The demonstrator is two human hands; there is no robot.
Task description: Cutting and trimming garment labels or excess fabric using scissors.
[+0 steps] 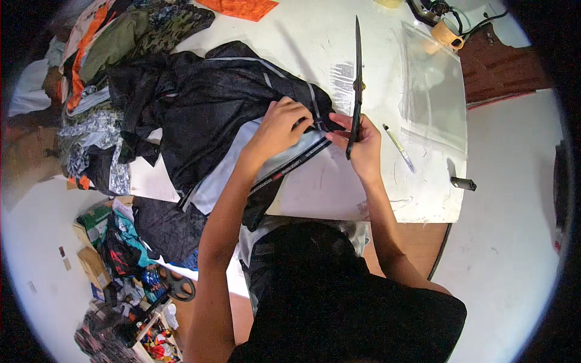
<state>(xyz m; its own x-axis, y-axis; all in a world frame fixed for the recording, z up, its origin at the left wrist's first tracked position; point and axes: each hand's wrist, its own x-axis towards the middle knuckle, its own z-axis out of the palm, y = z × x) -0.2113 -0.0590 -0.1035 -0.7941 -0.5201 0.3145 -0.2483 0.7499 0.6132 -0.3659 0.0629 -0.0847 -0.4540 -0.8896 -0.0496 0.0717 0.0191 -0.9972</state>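
A black garment [200, 109] with grey piping and a pale grey panel lies spread across the white table. Its dark trimmed edge runs diagonally under my hands. My left hand [281, 130] is closed on the cloth near that edge, fingers bent. Just to the right, my right hand [363, 148] holds a pair of long black scissors [357, 78], blades pointing away from me. The fingertips of this same hand also pinch the garment's corner, close to my left fingers. What lies between the fingertips is too small to make out.
A pen [398, 149], clear plastic bags [433, 91] and a tape roll [446, 34] lie on the right of the table [423, 199]. A small black object [463, 183] sits at its right edge. Camouflage and orange clothing [109, 66] is heaped at left, above boxes [94, 266] of cloth.
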